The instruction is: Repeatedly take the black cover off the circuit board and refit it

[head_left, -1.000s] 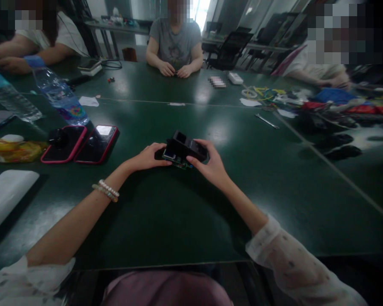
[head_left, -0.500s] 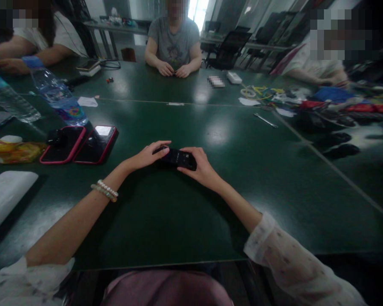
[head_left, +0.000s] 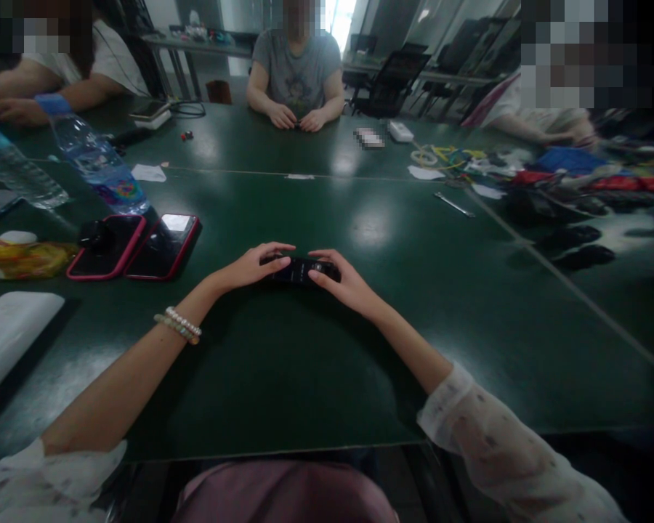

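A small black device (head_left: 301,272) with a dark, faintly lit face lies sideways between my hands, low over the green table (head_left: 305,378). My left hand (head_left: 251,266) grips its left end, thumb on the face and fingers along the far edge. At the right end, my right hand (head_left: 344,280) holds it the same way, its thumb resting on the face near some small light marks. The underside of the device is hidden.
Left of my hands lie two red-edged phones (head_left: 163,247), a yellow packet (head_left: 30,259), a white case (head_left: 11,341) and a water bottle (head_left: 98,160). A wrench (head_left: 454,205) and cables (head_left: 447,158) lie at right. Three people sit around the table.
My right thumb has moved from the near edge of the black device up onto its face. The device looks tilted slightly differently. My left hand has barely moved.
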